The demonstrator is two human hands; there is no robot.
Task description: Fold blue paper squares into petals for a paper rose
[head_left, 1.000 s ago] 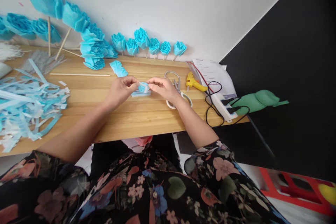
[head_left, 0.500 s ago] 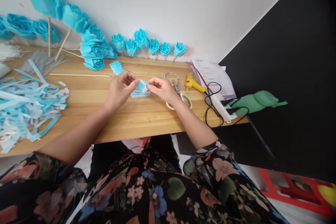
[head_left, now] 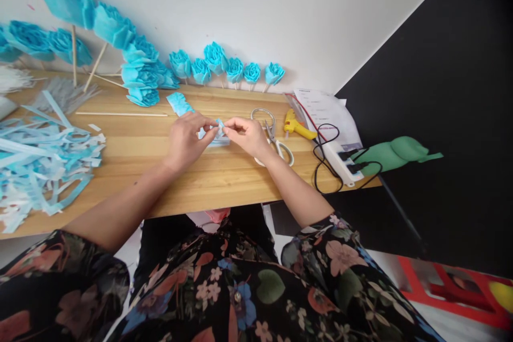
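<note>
Between my two hands is a small light-blue paper piece (head_left: 220, 124), pinched at its edges. My left hand (head_left: 188, 139) grips its left side with thumb and fingertips. From the right, my right hand (head_left: 247, 136) pinches the other side, the fingertips of both hands almost touching. Under them lies a stack of blue and white paper pieces (head_left: 219, 141), partly covered by my fingers. Just behind my left hand rest crinkled blue paper pieces (head_left: 179, 102). Scissors (head_left: 273, 136) with white handles lie beside my right hand, partly hidden by the wrist.
Blue paper flowers on sticks (head_left: 215, 59) lean along the wall. A heap of paper strips (head_left: 44, 160) covers the table's left side, near a thin wooden stick (head_left: 122, 114). To the right are a yellow glue gun (head_left: 297, 125), a power strip (head_left: 340, 165) and printed sheets (head_left: 326, 115).
My left hand has turned over the paper piece and its fingertips have come closer to my right hand's. Less of the piece shows now. My right hand stays nearly in place.
</note>
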